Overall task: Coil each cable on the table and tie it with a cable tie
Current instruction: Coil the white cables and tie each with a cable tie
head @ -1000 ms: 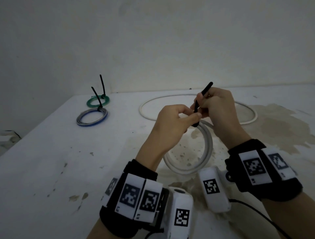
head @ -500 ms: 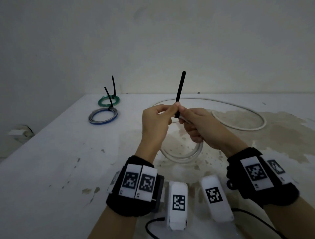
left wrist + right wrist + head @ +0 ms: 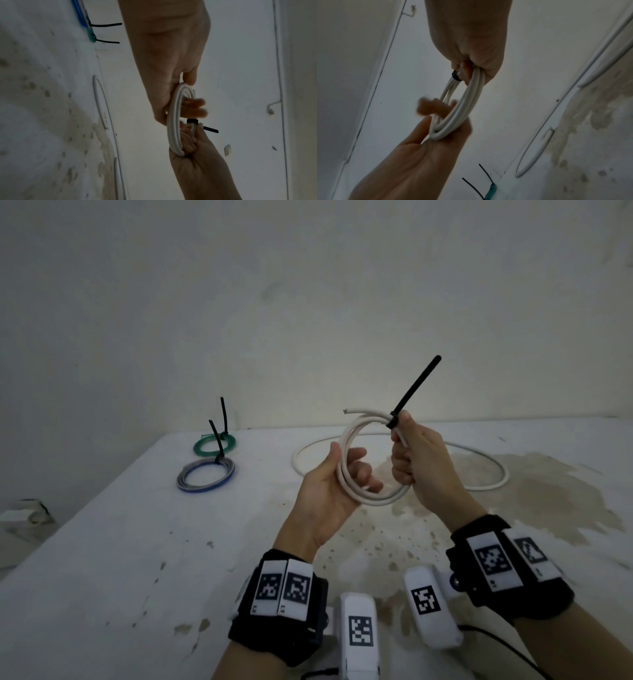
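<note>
A white cable coil (image 3: 375,500) of a few turns hangs in the air above the table, upright between both hands. A black cable tie (image 3: 414,386) is cinched round its upper right, tail slanting up and to the right. My right hand (image 3: 407,446) grips the coil just below the tie head. My left hand (image 3: 352,467) holds the coil's left side, thumb outside and fingers curled through the ring. The left wrist view shows the coil (image 3: 173,121) edge-on with the tie (image 3: 211,129) beyond it. In the right wrist view the coil (image 3: 465,105) runs between both hands, and the left fingers are blurred.
A green coil (image 3: 214,445) and a grey-blue coil (image 3: 205,475), each tied with an upright black tie, lie at the far left. A long loose white cable (image 3: 493,463) loops across the far middle. The white table (image 3: 102,542) is stained on the right; a wall stands behind.
The coil has risen off the table into the air. My left hand left the tie and took the coil's left side. The tie tail now leans right.
</note>
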